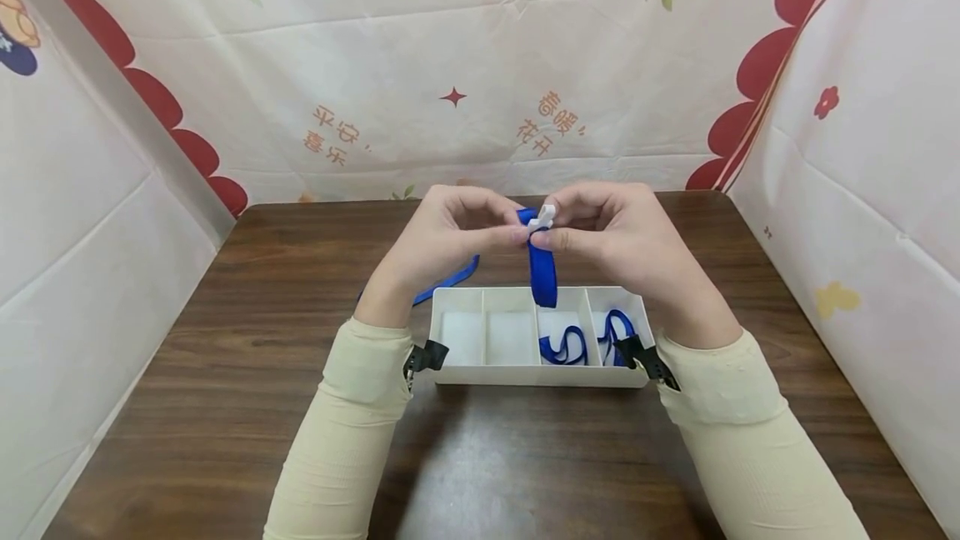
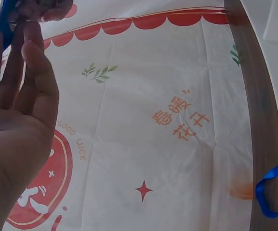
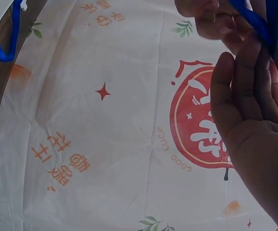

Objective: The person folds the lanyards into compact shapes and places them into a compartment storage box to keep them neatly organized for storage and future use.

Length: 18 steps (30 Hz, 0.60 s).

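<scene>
Above the back edge of a white divided tray (image 1: 487, 377), both hands meet around a blue lanyard (image 1: 543, 275) with a white plastic clip (image 1: 547, 215). The left hand (image 1: 442, 240) pinches it beside the clip between thumb and fingers. From the other side, the right hand (image 1: 633, 240) pinches it just under the clip. A folded length of strap hangs down from the fingertips over the tray. In the right wrist view, strap (image 3: 260, 26) runs across the fingertips; the clip is hidden there.
Blue lanyards lie coiled in the tray's two right compartments, one (image 1: 570, 347) next to the other (image 1: 617, 319). Another blue strap (image 1: 453, 277) lies on the brown wooden table (image 1: 262, 315), partly behind the left wrist. A printed cloth (image 1: 450, 48) hangs behind the table.
</scene>
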### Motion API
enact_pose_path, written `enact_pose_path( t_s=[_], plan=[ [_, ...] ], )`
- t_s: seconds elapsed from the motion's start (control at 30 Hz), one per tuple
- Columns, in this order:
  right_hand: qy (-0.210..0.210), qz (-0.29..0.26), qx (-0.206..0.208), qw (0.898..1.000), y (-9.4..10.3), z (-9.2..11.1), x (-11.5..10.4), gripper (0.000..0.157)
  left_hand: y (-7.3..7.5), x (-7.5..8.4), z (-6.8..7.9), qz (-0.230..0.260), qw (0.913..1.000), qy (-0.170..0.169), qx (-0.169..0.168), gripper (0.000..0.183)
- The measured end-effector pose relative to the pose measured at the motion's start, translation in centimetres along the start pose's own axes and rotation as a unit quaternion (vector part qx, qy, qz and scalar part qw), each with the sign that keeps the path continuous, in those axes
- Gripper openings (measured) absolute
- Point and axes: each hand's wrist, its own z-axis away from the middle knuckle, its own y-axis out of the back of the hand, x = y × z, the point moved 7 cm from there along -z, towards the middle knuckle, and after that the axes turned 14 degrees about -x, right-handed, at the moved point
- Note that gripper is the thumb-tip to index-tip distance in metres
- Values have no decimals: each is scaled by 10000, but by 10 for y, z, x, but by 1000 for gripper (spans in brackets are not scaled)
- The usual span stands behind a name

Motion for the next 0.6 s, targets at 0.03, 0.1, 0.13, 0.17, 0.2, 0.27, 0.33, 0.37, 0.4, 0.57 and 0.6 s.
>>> enact_pose_path(
  t_s=[0.03,0.1,0.13,0.17,0.2,0.27,0.33,0.37,0.4,0.57,0.6],
  plan=[
    [-28,19,-84,10000,-1,-1,0,14,0,1,0,-62,10000,13,13,6],
    [-145,83,-250,9995,-2,-2,0,16,0,3,0,-222,9998,-4,-24,9],
    [-219,120,-326,9992,-3,-2,0,16,0,4,-1,-303,9995,-47,-63,9],
    [-289,174,-383,9987,-3,-2,0,16,-1,6,-1,-377,9992,-98,-122,10],
    [-351,219,-430,9982,-4,-2,0,17,-2,7,-2,-449,9987,-147,-180,9],
    [-460,271,-431,9976,-4,-1,-1,18,-4,9,-2,-573,9977,-244,-257,8],
    [-500,332,-361,9975,-4,0,-3,19,-5,11,-2,-581,9974,-311,-288,7],
    [-499,333,-286,9978,-4,0,-4,19,-5,12,-2,-570,9974,-322,-302,7],
    [-487,339,-229,9980,-4,0,-5,18,-5,12,-1,-574,9973,-331,-307,7],
    [-293,335,104,9990,-3,2,-13,13,-6,12,-3,-818,9958,-237,-336,8],
    [-289,333,133,9989,-3,2,-14,12,-5,12,-3,-912,9951,-190,-325,9]
  ],
)
